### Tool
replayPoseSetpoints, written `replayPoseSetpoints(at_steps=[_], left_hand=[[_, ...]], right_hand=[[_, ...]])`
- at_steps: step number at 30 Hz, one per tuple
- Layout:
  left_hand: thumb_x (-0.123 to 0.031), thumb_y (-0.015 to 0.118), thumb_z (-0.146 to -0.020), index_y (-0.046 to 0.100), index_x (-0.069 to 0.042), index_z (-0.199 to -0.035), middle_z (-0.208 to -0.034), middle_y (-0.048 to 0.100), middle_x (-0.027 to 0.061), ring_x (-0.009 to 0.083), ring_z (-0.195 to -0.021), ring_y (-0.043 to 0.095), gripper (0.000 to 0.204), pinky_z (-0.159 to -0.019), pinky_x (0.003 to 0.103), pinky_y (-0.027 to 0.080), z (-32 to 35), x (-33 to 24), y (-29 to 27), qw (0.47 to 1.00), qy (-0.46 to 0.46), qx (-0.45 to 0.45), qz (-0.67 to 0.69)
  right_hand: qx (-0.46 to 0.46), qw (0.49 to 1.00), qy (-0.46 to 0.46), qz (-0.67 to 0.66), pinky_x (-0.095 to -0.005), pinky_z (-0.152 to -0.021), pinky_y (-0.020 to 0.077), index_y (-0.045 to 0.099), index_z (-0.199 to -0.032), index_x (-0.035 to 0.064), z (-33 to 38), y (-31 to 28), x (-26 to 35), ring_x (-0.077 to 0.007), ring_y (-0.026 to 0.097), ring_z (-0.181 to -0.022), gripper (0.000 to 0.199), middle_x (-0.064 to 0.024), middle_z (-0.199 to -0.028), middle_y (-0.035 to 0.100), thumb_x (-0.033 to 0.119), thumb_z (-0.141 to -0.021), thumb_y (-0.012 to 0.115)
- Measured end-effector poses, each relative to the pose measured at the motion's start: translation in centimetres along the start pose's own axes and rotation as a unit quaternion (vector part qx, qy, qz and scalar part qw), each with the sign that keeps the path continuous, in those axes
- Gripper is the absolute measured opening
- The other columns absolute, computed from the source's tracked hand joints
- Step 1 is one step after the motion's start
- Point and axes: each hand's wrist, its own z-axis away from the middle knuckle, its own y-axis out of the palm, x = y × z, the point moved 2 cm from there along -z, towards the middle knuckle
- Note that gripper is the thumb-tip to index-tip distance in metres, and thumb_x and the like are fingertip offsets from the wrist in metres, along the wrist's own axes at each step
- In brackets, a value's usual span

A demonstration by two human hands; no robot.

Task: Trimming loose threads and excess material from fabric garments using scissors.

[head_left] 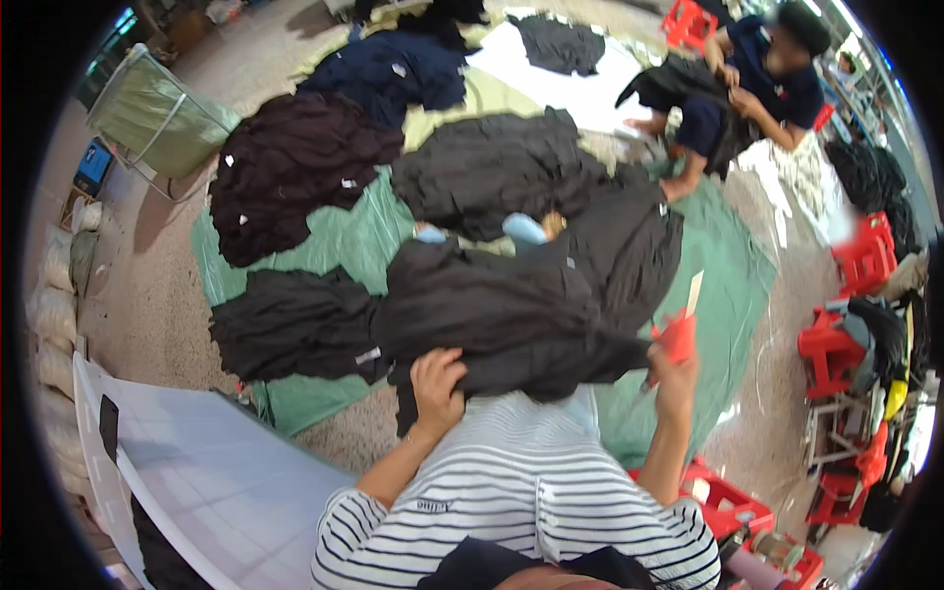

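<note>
A dark garment (482,305) is spread across my lap, with creased fabric over its middle. My left hand (438,388) has its fingers curled onto the garment's near left edge. At its right end, my right hand (674,379) is closed around a red hand tool (675,336). From the tool a pale flat strip (695,293) points upward; I cannot make out its exact kind. The garment's right corner reaches my right fingers, which partly hide it.
Dark garment piles (295,177) lie ahead on green sheeting (723,285); some show small white labels. Beyond them sits another person (777,88) handling dark cloth. Red stools (831,354) stand right, a white panel (216,462) near left, a cloth-covered metal frame (162,123) far left.
</note>
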Motion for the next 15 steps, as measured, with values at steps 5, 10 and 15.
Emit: replayPoseSetpoints(at_steps=[5,10,15], left_hand=[[0.008,0.054,-0.071,0.062,0.000,-0.097,-0.085,0.065,0.0163,0.0337,-0.074,0.066,0.029,-0.067,0.038,0.052,-3.2,-2.9,-6.0,0.997,-0.052,-0.043,0.040],[0.002,0.062,-0.070,0.066,0.001,-0.084,-0.072,0.066,0.0085,0.0144,-0.062,0.064,0.014,-0.059,0.024,0.045,-9.3,-9.4,-16.1,0.945,-0.098,0.141,0.280],[-0.014,0.065,-0.078,0.057,0.002,-0.082,-0.075,0.054,0.0008,0.0079,-0.073,0.050,0.018,-0.068,0.023,0.039,-15.5,-9.9,-16.9,0.918,-0.185,0.188,0.296]], right_hand=[[-0.091,0.967,-0.197,-0.130,-0.0290,-0.091,0.0491,0.032,-0.146,0.0026,3.4,-4.7,5.3,-0.0136,0.061,-0.102,0.072,-0.0134,-0.138,0.050,-0.011,-0.082,0.062],[-0.162,0.935,-0.261,-0.175,-0.0264,-0.086,0.0547,0.036,-0.142,0.0017,6.6,-7.7,8.3,-0.0142,0.062,-0.102,0.068,-0.0165,-0.141,0.049,-0.012,-0.081,0.064],[-0.130,0.944,-0.282,-0.112,-0.0298,-0.095,0.0499,0.031,-0.148,0.0073,4.7,-7.6,9.0,-0.0163,0.058,-0.112,0.071,-0.0154,-0.141,0.050,-0.008,-0.086,0.063]])
